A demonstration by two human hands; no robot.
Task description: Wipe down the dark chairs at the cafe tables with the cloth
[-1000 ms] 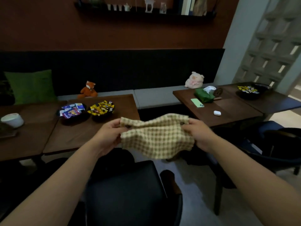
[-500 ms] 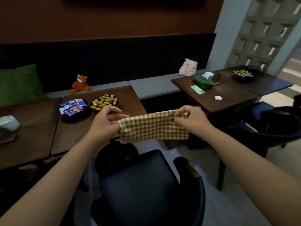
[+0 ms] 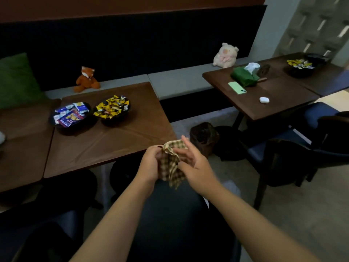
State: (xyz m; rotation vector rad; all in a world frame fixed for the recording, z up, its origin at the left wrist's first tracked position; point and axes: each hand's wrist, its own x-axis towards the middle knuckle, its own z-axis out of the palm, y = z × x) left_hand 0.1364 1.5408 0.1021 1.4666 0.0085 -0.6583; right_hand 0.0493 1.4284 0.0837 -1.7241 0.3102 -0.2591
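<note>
Both hands are bunching the checked cloth (image 3: 171, 163): left hand (image 3: 150, 163) grips it, right hand (image 3: 192, 163) pinches the top fold. I'd fold it into a flat pad (more contact), then start on the dark chair (image 3: 170, 224) right below.

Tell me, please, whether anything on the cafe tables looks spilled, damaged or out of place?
Nothing looks spilled or damaged. A green phone and a white earbud case lie loose on the right table, perhaps left behind. Both hands hold the checked cloth, folded, above a dark chair.
</note>
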